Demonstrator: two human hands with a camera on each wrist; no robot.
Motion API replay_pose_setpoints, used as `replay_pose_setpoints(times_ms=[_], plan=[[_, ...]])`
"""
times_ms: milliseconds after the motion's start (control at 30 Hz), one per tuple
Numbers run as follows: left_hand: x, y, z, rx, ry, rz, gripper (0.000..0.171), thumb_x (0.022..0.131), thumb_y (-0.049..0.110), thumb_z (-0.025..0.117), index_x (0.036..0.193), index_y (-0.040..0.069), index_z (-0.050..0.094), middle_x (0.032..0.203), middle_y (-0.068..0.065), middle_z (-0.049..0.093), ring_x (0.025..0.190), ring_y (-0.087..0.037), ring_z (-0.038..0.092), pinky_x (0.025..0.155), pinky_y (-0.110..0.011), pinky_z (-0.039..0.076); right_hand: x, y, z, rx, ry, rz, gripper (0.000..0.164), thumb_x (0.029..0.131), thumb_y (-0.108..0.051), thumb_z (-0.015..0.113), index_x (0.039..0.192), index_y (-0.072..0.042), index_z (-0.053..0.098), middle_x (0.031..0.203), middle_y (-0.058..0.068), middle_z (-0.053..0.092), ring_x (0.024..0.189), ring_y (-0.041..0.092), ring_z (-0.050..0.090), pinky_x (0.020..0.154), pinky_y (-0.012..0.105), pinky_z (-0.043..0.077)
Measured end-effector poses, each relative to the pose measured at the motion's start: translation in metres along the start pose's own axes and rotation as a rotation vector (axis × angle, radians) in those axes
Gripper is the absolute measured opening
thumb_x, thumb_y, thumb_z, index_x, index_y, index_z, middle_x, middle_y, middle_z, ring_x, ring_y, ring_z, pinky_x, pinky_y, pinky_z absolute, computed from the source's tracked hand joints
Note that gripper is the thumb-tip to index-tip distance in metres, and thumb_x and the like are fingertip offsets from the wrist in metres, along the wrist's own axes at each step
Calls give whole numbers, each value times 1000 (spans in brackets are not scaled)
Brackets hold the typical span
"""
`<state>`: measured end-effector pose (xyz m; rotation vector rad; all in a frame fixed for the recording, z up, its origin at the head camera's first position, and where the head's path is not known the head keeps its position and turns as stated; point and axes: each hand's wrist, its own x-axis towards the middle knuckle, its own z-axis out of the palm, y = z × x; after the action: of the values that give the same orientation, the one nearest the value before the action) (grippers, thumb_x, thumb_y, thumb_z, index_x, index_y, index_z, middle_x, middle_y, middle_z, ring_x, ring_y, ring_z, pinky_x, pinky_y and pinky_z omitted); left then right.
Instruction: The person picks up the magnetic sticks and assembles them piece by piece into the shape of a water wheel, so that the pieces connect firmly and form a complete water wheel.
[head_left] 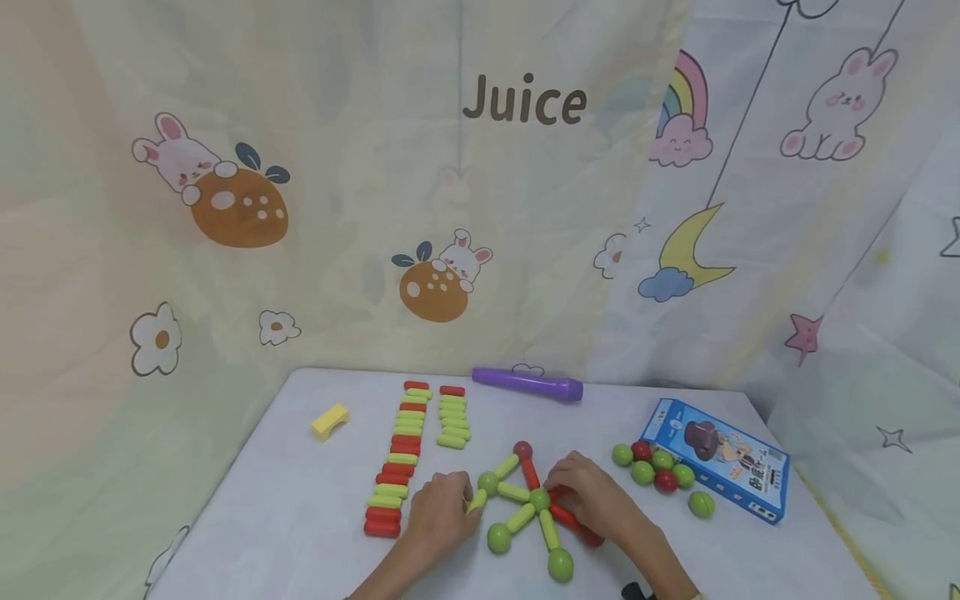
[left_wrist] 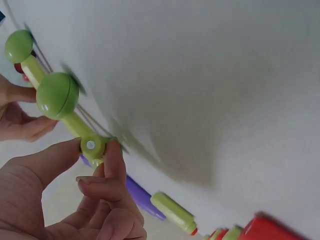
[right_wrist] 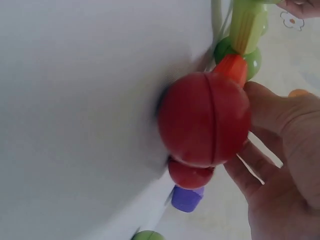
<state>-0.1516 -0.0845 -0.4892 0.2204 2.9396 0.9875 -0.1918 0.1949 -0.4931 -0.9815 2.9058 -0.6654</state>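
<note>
A star-like frame of rods and balls stands around a green hub ball [head_left: 540,499]. My left hand [head_left: 442,510] pinches a light green rod [head_left: 477,501] joined to the left green ball [head_left: 488,482]. In the left wrist view, the thumb and fingers hold that rod by its end, which shows a pale round dot. My right hand [head_left: 592,493] holds the frame's right side at a red rod [head_left: 564,516]. Close to the camera in the right wrist view is a red ball [right_wrist: 205,120], the thumb against the rod behind it; the other fingers are partly hidden.
Two columns of red and green rods [head_left: 397,458] lie on the left of the white table [head_left: 292,517]. A yellow arch block [head_left: 330,422] sits farther left. At the back is a purple stick [head_left: 527,384]. Loose balls [head_left: 642,472] lie by a blue box [head_left: 720,458].
</note>
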Motion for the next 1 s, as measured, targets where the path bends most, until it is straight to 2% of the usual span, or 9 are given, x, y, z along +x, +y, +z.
replay_pose_setpoints(times_ms=[133,333,500,633,867,1000], plan=[[-1,3,7,-68,5,-30,28,87,17,90,80,10,64,63,3,54,59,-13,52,53,-27,41,-4,-7,-1,8,15,-5,33,86,2,85,110,-20,84,112,-10,73,107,13,61,96,40,61],[-2,5,17,-160,23,-60,35,88,20,90,75,14,59,62,3,55,59,-13,53,52,-26,39,-9,-12,3,13,-51,-11,36,89,-13,88,122,-25,83,123,-11,67,114,12,58,101,40,59],[-3,5,23,-221,30,-71,34,89,20,90,74,14,59,63,2,55,61,-13,53,52,-24,39,-12,-12,6,18,-66,-15,38,90,-14,87,124,-30,82,127,-10,66,117,15,57,103,44,58],[-1,7,26,-224,24,-67,36,89,21,90,73,15,59,63,2,55,61,-12,53,52,-24,37,-14,-11,6,19,-62,-27,38,91,-13,87,124,-33,82,129,-9,66,119,16,56,104,45,57],[-2,6,28,-212,-67,-11,36,92,30,88,76,16,58,62,3,54,59,-13,52,52,-24,35,-16,-9,6,-3,-36,-56,35,90,-14,88,121,-31,84,130,-8,67,120,17,58,105,43,56],[-9,3,27,-268,-145,-41,42,83,36,95,82,15,58,67,0,56,60,-14,52,52,-25,35,-18,-7,5,3,-44,-57,33,91,-16,89,120,-31,84,132,-7,69,122,19,59,106,46,56]])
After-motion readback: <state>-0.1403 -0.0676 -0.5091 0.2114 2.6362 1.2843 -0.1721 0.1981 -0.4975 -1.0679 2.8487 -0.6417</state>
